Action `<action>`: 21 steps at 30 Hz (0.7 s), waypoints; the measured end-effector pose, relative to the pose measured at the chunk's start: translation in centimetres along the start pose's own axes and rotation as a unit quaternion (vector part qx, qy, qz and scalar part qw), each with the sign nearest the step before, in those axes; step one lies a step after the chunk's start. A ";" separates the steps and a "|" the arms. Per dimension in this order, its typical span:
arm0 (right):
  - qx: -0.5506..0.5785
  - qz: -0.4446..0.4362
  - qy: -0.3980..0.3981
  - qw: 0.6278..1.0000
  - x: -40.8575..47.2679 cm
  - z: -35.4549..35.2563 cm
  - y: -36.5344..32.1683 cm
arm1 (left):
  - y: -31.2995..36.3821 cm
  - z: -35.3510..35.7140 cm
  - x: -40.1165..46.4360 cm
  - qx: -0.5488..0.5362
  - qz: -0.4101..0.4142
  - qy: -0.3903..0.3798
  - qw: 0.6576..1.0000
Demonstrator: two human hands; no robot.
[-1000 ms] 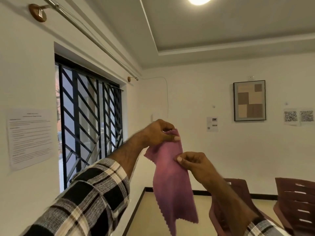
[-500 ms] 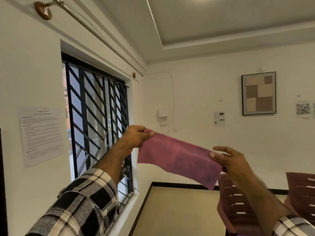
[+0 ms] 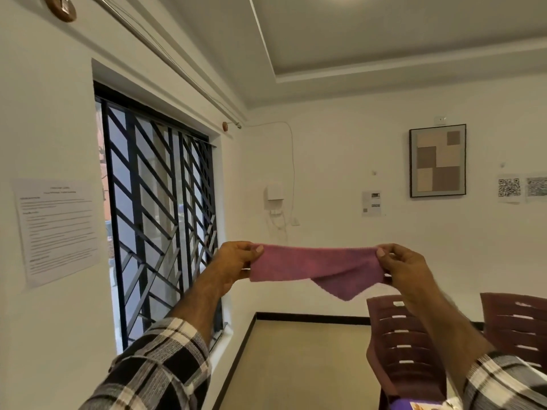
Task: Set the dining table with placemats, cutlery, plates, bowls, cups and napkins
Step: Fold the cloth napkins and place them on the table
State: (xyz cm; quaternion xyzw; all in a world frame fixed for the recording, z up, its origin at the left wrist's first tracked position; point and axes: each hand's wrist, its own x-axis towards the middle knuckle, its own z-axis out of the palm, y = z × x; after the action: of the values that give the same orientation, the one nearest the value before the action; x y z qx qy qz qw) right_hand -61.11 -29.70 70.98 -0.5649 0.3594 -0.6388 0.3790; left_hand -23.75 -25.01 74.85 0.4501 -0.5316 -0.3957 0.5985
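Item: napkin (image 3: 313,266), pink cloth. Held in the air at chest height in front of the person, well above the floor; no bench in view.

Hold: left hand (image 3: 235,263) pinches the left end between thumb and curled fingers (image 3: 258,249); right hand (image 3: 404,266) pinches the right end likewise. The top edge runs nearly level and taut between the two hands. One lower corner hangs down in a point near the right hand, so the cloth looks folded over or twisted on that side.

Surroundings: two dark red chairs (image 3: 405,341) at lower right; barred window (image 3: 159,220) at left; framed picture (image 3: 437,161) on the far wall.

Step in hand, as judged: the napkin stage, with the cloth being stretched out for folding.

Next move, as judged: bring the two ends together to fold the cloth evenly, first freeing the hanging corner so that the edges match, then lower it to a place setting. Both pinches need to hold until the fold is made.
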 end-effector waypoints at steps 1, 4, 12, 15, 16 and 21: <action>-0.006 -0.013 0.004 1.000 0.0 -0.2 0.0 | -0.1 0.2 0.0 -0.019 0.008 -0.004 1.000; -0.027 -0.049 0.042 0.998 0.1 -0.7 -1.0 | 0.3 0.8 -0.2 -0.041 0.041 0.007 0.998; -0.078 -0.087 0.031 0.993 -0.5 -0.5 -3.1 | 0.8 1.8 0.1 0.089 0.072 0.044 0.992; -0.067 -0.081 0.045 0.993 -0.3 -1.5 -3.3 | 0.6 2.1 -0.3 0.096 0.075 0.025 0.992; -0.070 -0.076 0.033 0.994 -0.3 -1.9 -3.2 | 0.8 2.0 -0.4 0.067 0.068 0.016 0.995; -0.136 -0.053 0.005 0.989 -0.1 -2.3 -3.6 | 1.8 1.4 -0.3 0.098 0.031 0.031 0.994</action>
State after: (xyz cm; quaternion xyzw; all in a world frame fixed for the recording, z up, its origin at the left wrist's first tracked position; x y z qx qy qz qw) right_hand -63.63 -27.90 73.91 -0.6266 0.4137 -0.6060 0.2626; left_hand -25.15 -24.37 76.58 0.5018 -0.5630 -0.3087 0.5796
